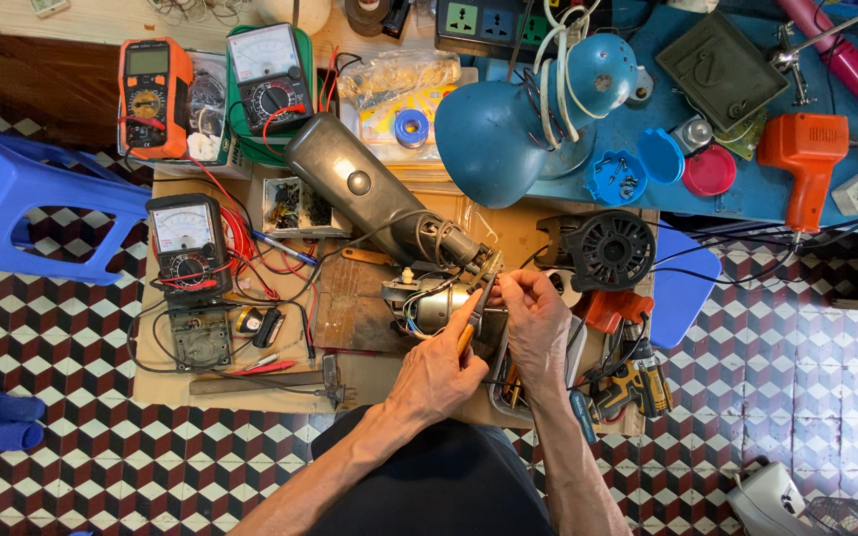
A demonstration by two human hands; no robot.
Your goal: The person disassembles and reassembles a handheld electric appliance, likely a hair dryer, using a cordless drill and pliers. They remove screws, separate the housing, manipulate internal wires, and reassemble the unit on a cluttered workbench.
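Low brown cardboard-covered tabletop (250, 382) strewn with repair gear. Below the blue dome-shaded desk lamp (494, 139) lies a silvery cylindrical electric motor (429, 308) trailing wires. Left hand (439, 372), closed around orange-handled pliers (476, 313), sets the tips at the motor's wiring; right hand (538, 323) pinches a wire beside them. Judged step: working the wire end; a steady, tight grip seems needed.

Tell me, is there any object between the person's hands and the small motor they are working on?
Nothing visible does. The left hand holds pliers whose tip reaches the wires on top of the small motor. The right hand pinches those wires directly beside it.
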